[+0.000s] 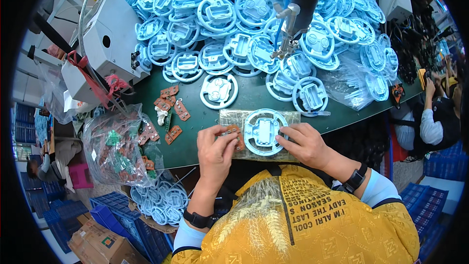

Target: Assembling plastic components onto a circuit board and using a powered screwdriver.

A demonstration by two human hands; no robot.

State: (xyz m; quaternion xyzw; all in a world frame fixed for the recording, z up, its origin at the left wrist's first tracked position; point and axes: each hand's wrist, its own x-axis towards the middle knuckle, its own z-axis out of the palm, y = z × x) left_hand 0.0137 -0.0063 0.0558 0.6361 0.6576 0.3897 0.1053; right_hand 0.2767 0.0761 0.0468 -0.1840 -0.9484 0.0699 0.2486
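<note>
A light-blue toy steering wheel point(264, 132) of plastic, with a raised box shape in its middle, lies on a tape-covered pad point(226, 117) at the front of the table. My right hand point(305, 143) grips the wheel's right rim, its thumb and fingers at the inner side. In my left hand point(215, 147), a small brown circuit board point(236, 137) is pinched between thumb and fingers, just left of the wheel. Part of the board is hidden by the fingers.
A big heap of light-blue wheels point(215, 13) covers the table's far side. A dark screwdriver-like tool point(288, 29) hangs above it. Loose brown boards point(181, 111) and a plastic bag of boards point(115, 142) lie at left, by a white machine point(110, 34). A person point(432, 112) sits at far right.
</note>
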